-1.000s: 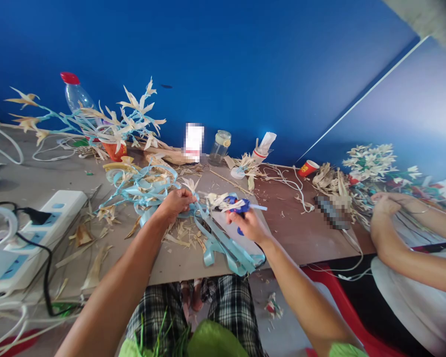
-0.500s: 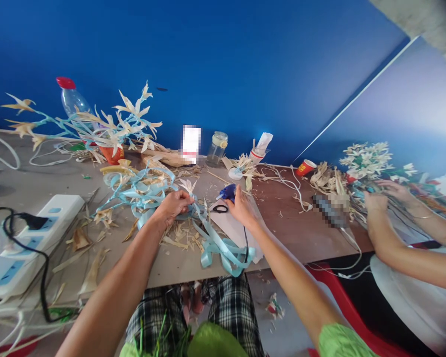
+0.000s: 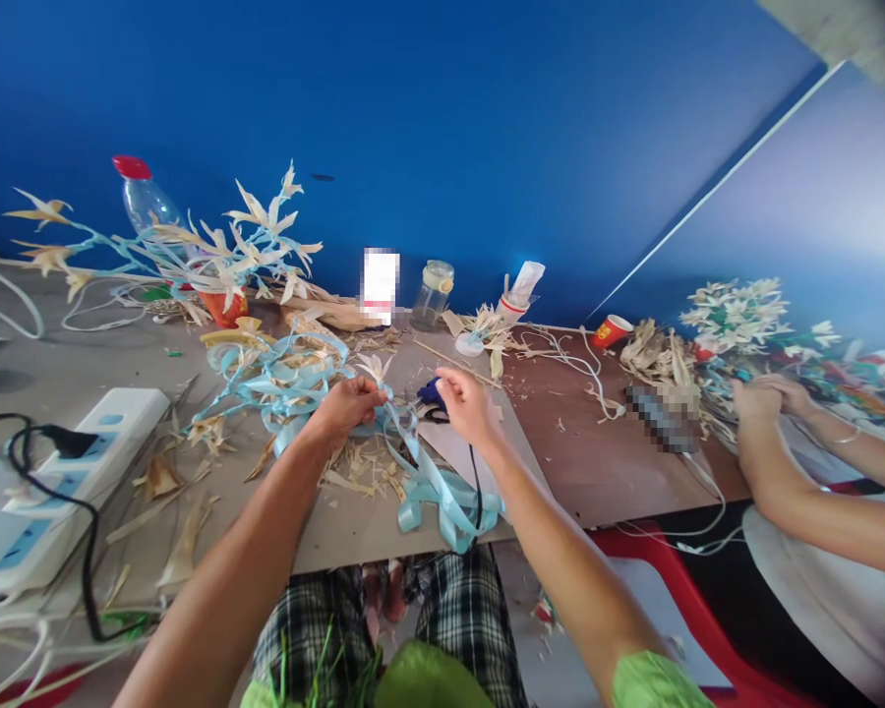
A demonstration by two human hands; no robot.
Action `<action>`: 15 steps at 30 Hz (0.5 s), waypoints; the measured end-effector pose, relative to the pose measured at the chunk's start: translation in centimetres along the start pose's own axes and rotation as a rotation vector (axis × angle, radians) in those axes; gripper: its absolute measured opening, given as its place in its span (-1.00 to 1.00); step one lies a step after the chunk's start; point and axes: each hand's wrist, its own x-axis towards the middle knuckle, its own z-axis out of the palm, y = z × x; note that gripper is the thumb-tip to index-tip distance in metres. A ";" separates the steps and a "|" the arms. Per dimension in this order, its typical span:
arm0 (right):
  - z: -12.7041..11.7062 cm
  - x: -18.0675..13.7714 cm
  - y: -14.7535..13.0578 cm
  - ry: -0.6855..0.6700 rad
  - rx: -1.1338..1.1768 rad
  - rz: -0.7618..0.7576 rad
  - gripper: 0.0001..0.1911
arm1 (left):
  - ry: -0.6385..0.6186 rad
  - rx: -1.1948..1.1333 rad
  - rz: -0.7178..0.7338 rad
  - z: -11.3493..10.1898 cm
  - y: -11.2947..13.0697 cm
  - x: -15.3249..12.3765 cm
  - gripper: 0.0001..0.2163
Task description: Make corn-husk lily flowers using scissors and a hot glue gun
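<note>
My left hand (image 3: 352,403) pinches a small pale husk flower (image 3: 376,368) at its base, where light-blue ribbon (image 3: 442,497) wraps the stem. The ribbon's loose tail trails down over the table's front edge. To the right, my right hand (image 3: 473,408) is closed on a dark-blue glue gun (image 3: 429,393), its tip turned toward the flower. A black cord (image 3: 476,482) hangs down from it. Black-handled scissors (image 3: 435,415) lie just below the gun, partly hidden. Behind my left hand is a tangle of blue-ribboned stems (image 3: 272,379).
A white power strip (image 3: 110,442) lies at left. Behind it, husk flowers stand in a red cup (image 3: 225,307) near a bottle (image 3: 147,202). A glass jar (image 3: 434,295) and a red paper cup (image 3: 611,331) line the wall. At right, another person's hands (image 3: 771,398) work with stems.
My right hand and the glue gun have moved left, closer to the flower in my left hand. The left hand has barely moved. The other person's hands have come together.
</note>
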 end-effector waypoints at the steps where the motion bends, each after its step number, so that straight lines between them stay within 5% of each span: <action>1: 0.1 -0.1 -0.8 -0.067 0.064 -0.016 -0.68 | -0.002 0.010 0.005 0.0 0.0 0.0 -0.71; 5: 1.5 -0.4 -3.9 -0.296 0.076 -0.004 -0.77 | 0.000 0.083 0.008 0.0 0.2 -0.1 -0.71; 10: 3.6 -0.5 -5.0 -0.260 -0.046 0.095 -0.91 | 0.046 0.166 0.040 0.2 0.6 -0.3 -0.75; 15: 4.2 -0.7 -4.5 -0.249 0.029 0.018 -0.79 | 0.081 0.166 0.058 0.4 0.8 -0.4 -0.77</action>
